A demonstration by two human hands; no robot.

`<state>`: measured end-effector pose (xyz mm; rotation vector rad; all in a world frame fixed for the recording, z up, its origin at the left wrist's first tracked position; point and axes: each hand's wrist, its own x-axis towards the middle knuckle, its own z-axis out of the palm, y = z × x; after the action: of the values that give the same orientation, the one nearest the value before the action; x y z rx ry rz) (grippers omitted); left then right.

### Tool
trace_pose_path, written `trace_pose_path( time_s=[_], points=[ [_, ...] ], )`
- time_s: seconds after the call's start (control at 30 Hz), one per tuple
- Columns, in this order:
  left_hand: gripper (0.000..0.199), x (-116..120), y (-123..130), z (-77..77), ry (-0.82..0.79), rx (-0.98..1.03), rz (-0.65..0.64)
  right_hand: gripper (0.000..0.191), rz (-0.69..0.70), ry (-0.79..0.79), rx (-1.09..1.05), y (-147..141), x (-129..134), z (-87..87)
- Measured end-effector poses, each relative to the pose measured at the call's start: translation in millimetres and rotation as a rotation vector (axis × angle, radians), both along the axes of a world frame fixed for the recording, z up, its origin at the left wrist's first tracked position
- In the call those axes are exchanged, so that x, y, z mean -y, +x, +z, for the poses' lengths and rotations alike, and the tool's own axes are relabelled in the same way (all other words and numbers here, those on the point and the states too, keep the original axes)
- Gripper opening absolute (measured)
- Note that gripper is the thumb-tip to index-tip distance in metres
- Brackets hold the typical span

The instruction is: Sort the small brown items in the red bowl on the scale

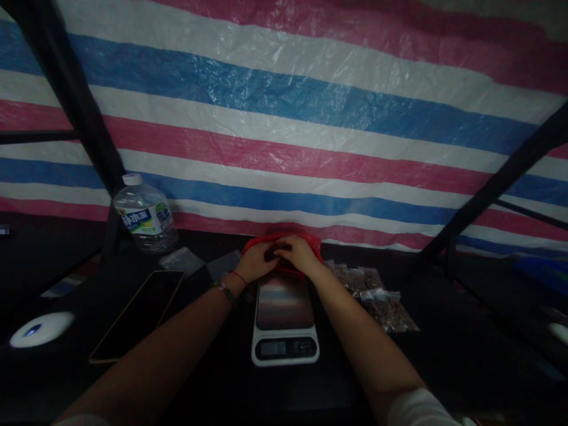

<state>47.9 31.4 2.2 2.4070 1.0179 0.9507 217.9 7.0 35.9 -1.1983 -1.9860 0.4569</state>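
Note:
A red plastic bag (315, 242) lies at the table's far side, just beyond a white kitchen scale (285, 307). Both my hands are at its mouth, over dark contents too dim to name. My left hand (257, 261) is curled inward with its fingertips partly hidden. Close beside it, my right hand (300, 253) bends its fingers towards the left one; what they pinch is hidden. The scale's metal plate is bare in front of the bag, and its small display is lit.
Several small clear zip bags of brown bits (387, 310) lie right of the scale. To the left are a phone (139, 313), clear plastic bags (181, 260), a large clear bottle (145, 219) and a white oval object (42, 329). Striped sheeting (284, 148) hangs behind.

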Motion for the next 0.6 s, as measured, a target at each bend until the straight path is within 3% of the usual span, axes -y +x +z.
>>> trace_pose_path(
  time_s=[0.07,0.17,0.23,0.4,0.6],
  points=[
    [0.032,-1,0,-1.2,-0.011,-0.007,0.019,0.016,0.002,0.011,0.022,-1,0,1.0],
    [0.039,-2,-1,-1.5,0.012,0.009,0.076,0.023,-0.162,0.031,0.100,0,-2,2.2],
    [0.043,-2,-1,-1.2,0.037,0.018,0.133,0.026,-0.204,-0.039,0.199,2,-2,0.3],
    [0.043,-2,-1,-2.1,0.058,-0.016,0.213,0.027,0.062,-0.159,0.384,-1,0,-14.9],
    [0.044,2,-1,-0.8,0.077,-0.125,0.217,0.022,0.127,-0.190,0.486,-3,-1,-15.6]
  ],
)
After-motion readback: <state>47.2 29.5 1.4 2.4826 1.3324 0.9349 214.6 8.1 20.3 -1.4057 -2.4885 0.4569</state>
